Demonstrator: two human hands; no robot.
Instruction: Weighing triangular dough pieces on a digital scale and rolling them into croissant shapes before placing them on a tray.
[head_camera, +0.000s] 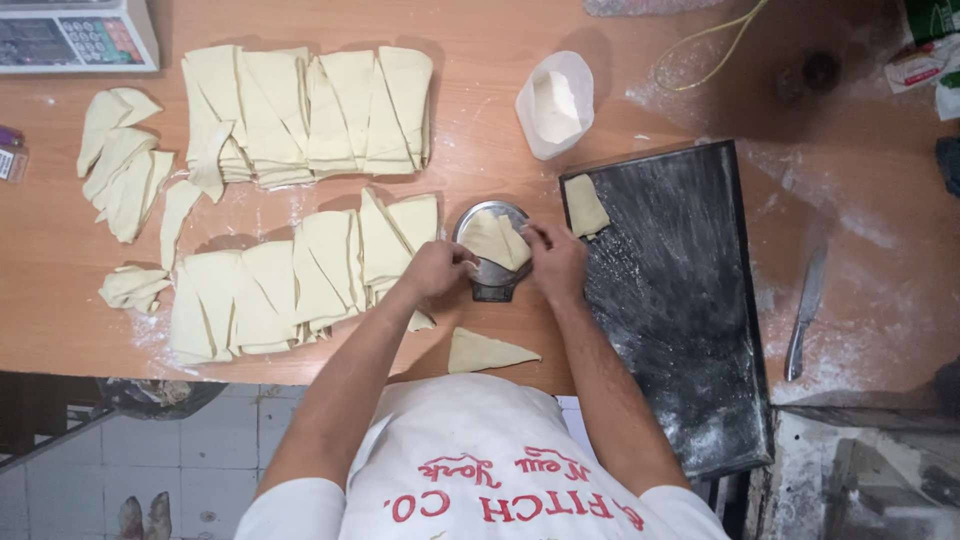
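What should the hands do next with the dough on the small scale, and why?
Probably lift the dough piece off the small scale onto the dark tray: both the left hand and right hand touch it, and one piece already lies there.

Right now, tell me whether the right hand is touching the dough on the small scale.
Touching. The head view shows the right hand with fingertips pressed on the edge of the dough piece.

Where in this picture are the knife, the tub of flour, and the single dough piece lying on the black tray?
knife (806, 312): head view, middle of the blade.
tub of flour (555, 105): head view, the white flour inside.
dough piece on the black tray (585, 207): head view, its centre.
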